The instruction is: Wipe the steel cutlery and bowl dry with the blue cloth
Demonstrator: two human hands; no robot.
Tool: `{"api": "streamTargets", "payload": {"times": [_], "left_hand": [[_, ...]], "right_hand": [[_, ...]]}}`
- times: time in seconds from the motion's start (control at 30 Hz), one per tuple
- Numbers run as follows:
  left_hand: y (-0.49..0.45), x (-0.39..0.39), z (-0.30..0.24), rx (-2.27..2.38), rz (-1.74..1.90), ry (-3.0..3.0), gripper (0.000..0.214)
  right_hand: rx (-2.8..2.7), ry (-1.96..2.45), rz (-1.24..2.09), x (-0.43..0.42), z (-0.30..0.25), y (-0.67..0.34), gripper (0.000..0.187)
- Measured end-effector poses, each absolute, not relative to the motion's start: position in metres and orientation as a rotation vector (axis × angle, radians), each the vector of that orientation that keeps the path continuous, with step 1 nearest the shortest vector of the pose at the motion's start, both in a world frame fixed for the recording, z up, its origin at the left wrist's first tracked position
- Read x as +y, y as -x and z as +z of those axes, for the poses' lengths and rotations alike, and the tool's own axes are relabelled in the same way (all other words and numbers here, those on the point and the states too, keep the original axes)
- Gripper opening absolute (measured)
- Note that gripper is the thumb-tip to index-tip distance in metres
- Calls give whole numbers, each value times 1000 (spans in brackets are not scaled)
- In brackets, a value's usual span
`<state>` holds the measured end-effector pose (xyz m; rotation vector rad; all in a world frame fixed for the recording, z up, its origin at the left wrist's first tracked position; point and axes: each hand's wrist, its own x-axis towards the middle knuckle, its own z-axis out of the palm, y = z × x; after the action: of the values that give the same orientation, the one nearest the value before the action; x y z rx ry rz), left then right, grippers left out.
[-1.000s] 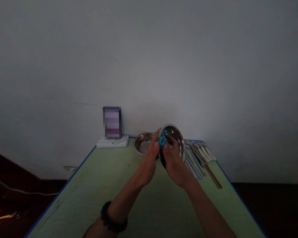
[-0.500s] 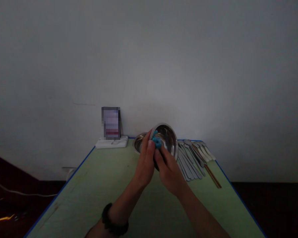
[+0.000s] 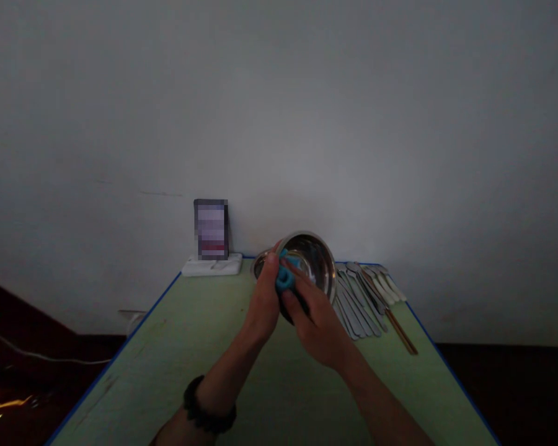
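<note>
A shiny metal bowl (image 3: 323,263) is held up on its side above the table, its hollow turned partly toward me. My left hand (image 3: 263,297) grips its left rim, with the fingers hidden behind the wall. Bunched at that rim is a blue cloth (image 3: 286,277), pressed against the bowl by my right hand (image 3: 314,316), whose fingers reach into the hollow. Behind my left hand, a second metal bowl (image 3: 256,265) stands on the table, mostly covered from view.
Several spoons and other cutlery (image 3: 360,310) lie at the right, beside brown chopsticks (image 3: 402,331). On the back left, a blurred-out screen (image 3: 212,229) stands on a white base (image 3: 212,266) near the wall. The green table (image 3: 204,328) has blue edges.
My right hand's fingers have moved further over the cloth and into the bowl. The cloth has shifted slightly left and down, and the bowl has turned a little.
</note>
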<state>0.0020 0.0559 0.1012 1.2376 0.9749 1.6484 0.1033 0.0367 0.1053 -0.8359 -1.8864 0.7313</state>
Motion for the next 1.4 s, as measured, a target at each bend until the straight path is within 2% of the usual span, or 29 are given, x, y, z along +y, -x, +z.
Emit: {"api": "streamTargets", "payload": {"times": [0.3, 0.47, 0.63, 0.93, 1.1, 1.23, 1.4], "left_hand": [[16, 58, 116, 1071, 1643, -1182, 38], [3, 55, 107, 979, 1644, -1199, 40], [-9, 55, 99, 901, 1591, -1227, 45], [19, 64, 106, 1074, 1690, -1072, 39], [22, 67, 108, 1086, 1746, -1136, 41], [17, 62, 113, 1123, 1733, -1253, 39], [1, 54, 111, 1130, 1634, -1355, 39]], "right_hand": [[-2304, 757, 630, 41, 121, -127, 42], [-2113, 917, 505, 41, 108, -114, 47], [-1844, 994, 638, 39, 98, -102, 49], [-2221, 789, 634, 38, 114, -111, 47], [-2427, 1071, 327, 43, 111, -123, 42], [-2324, 1380, 110, 44, 99, -120, 43], [-2151, 1401, 258, 46, 91, -111, 53]]}}
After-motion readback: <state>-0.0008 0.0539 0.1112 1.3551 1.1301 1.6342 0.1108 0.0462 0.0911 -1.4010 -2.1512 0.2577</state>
